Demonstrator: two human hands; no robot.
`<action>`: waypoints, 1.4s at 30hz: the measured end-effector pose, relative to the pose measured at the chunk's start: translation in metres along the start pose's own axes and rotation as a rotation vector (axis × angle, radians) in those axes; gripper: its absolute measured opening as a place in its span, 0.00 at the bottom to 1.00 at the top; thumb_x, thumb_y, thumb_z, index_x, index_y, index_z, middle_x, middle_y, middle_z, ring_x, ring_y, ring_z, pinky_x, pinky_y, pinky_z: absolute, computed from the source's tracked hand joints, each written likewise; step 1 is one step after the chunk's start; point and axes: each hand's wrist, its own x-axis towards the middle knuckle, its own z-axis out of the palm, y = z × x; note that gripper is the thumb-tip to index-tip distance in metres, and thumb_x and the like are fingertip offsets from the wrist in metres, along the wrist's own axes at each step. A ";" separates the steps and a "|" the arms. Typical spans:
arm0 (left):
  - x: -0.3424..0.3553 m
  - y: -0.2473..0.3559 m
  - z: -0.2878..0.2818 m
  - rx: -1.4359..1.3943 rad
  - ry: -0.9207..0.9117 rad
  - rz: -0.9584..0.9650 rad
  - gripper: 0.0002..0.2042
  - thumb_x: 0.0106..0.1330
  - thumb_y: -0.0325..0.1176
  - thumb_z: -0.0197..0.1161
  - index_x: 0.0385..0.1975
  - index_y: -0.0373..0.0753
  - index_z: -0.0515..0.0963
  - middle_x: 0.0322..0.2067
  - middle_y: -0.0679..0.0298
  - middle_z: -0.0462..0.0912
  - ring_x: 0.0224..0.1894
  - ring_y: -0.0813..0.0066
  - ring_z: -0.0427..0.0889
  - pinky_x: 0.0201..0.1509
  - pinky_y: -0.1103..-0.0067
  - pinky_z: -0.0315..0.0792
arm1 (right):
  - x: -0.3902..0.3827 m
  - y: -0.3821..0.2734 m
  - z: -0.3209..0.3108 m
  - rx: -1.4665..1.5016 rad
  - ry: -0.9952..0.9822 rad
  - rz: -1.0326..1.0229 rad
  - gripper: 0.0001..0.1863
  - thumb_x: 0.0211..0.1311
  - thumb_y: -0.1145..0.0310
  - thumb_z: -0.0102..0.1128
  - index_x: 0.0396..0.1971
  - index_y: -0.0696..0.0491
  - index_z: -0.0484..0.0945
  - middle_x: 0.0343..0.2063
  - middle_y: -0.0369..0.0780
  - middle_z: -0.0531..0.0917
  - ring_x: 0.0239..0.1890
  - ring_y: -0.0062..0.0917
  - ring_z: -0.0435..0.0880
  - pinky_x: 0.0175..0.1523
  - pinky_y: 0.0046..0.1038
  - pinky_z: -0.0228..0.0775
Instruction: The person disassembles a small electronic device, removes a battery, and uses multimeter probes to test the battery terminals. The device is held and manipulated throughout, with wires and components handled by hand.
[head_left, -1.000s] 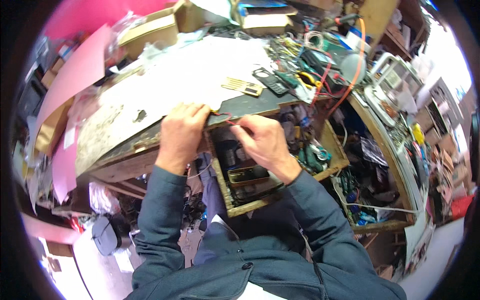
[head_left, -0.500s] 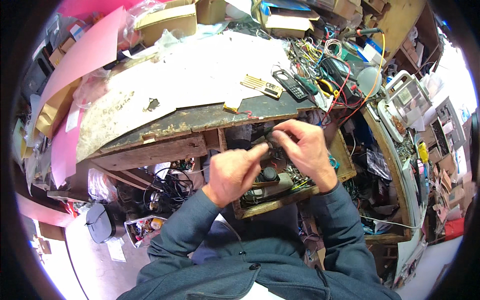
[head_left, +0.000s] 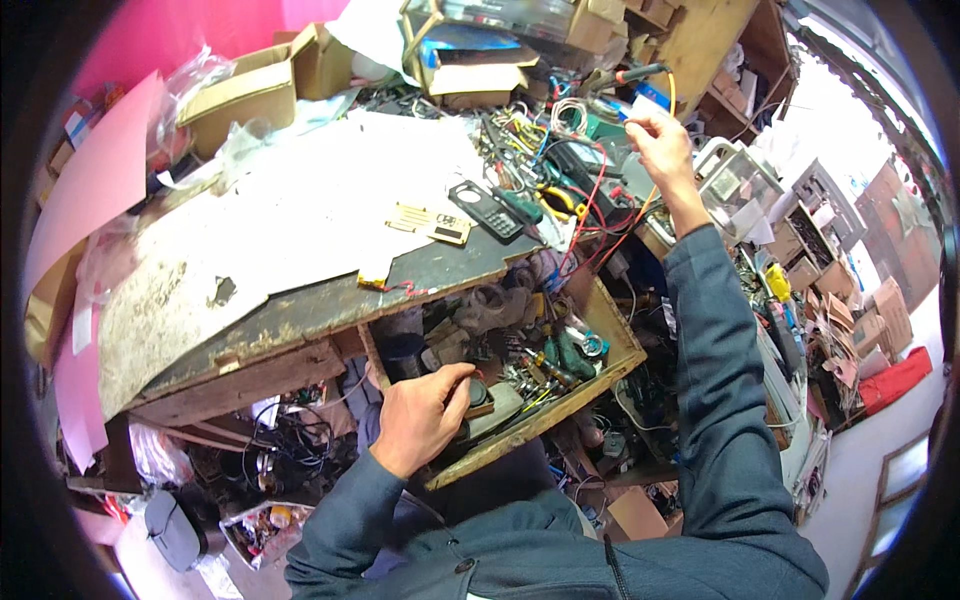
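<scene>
My left hand [head_left: 424,418] is curled over the left front part of the pulled-out wooden drawer [head_left: 540,430], its thumb and forefinger together; what they hold, if anything, is hidden. Beside its fingertips sits a small dark round part [head_left: 478,393]. The drawer bears loose tools, among them green-handled ones [head_left: 572,355] and a screwdriver with an amber handle [head_left: 545,364]. My right hand [head_left: 662,150] is raised at the back right of the bench, fingers bent together beside a soldering iron [head_left: 640,74]. Whatever is between these fingers is too small to make out.
On the bench lie a phone casing [head_left: 486,209], a yellowish slotted plate [head_left: 430,223], yellow-handled pliers [head_left: 562,201] and tangled red wires [head_left: 590,215]. Cardboard boxes [head_left: 240,100] line the back. A black bin [head_left: 180,528] stands on the floor at the left.
My right hand has left the drawer and risen to the far right by the soldering iron. My left hand stays over the drawer. The view has turned to the right.
</scene>
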 end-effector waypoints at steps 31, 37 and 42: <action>-0.015 0.017 -0.010 0.287 0.349 0.557 0.20 0.58 0.28 0.70 0.51 0.33 0.77 0.42 0.52 0.82 0.44 0.53 0.81 0.50 0.64 0.76 | -0.146 -0.068 -0.075 0.631 -0.312 -0.225 0.10 0.58 0.81 0.70 0.40 0.57 0.87 0.33 0.36 0.88 0.37 0.17 0.84 0.41 0.20 0.76; 0.005 0.071 -0.004 0.411 0.221 0.565 0.36 0.59 0.35 0.72 0.64 0.26 0.64 0.62 0.43 0.71 0.63 0.44 0.73 0.71 0.50 0.61 | -0.186 -0.107 -0.067 0.314 -0.575 -0.547 0.08 0.51 0.76 0.74 0.32 0.52 0.87 0.27 0.37 0.85 0.32 0.31 0.83 0.39 0.30 0.71; 0.025 0.075 0.008 0.414 0.096 0.317 0.29 0.61 0.31 0.69 0.61 0.30 0.69 0.46 0.46 0.82 0.47 0.54 0.83 0.56 0.62 0.74 | -0.193 -0.121 -0.055 0.475 -0.636 -0.606 0.09 0.50 0.75 0.75 0.33 0.53 0.87 0.26 0.37 0.85 0.32 0.32 0.84 0.43 0.31 0.71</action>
